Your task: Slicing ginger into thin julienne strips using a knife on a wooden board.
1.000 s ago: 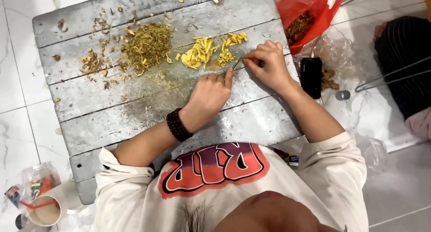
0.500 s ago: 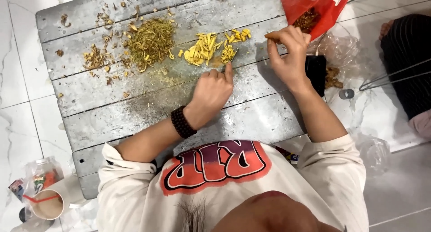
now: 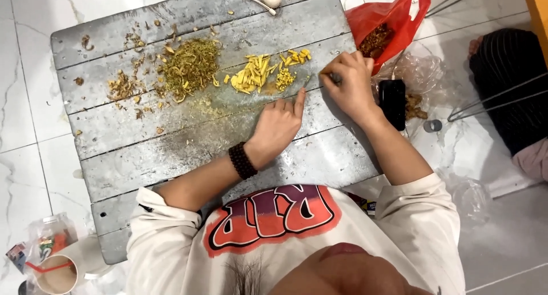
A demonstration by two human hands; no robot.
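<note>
Near the far right edge of the grey board (image 3: 171, 152), which lies low on the white tiled floor (image 3: 28, 129) and serves as a desk, the right hand (image 3: 349, 83) is closed around something small and dark. Its fingers (image 3: 337, 72) are curled tight, so they cover the object almost fully; it may be a small blade or a piece of root, but this cannot be told. The left hand (image 3: 279, 126) lies flat on the desk just beside it, empty and relaxed, with the index finger stretched toward the yellow pieces (image 3: 262, 72). It probably rests there to steady the body and to keep the work spot clear.

The yellow pieces sit in two little heaps close to the far edge, right of the middle. Left of them is a bigger heap of greenish shreds (image 3: 191, 66), and further left are brown scraps (image 3: 120, 88), scattered toward the far left corner. The heaps seem kept apart by colour, each kind in its own place.

Beyond the right edge of the desk a red plastic bag (image 3: 394, 21) stands open with brown material inside, near enough for the right hand to reach. A black phone (image 3: 393, 103) lies below it on a clear plastic sheet. At the far edge a pale round thing and a thin stick (image 3: 251, 1) are partly cut off by the frame. At the near left corner, on the floor, a cup with a red straw (image 3: 54, 272) is only half visible.
</note>
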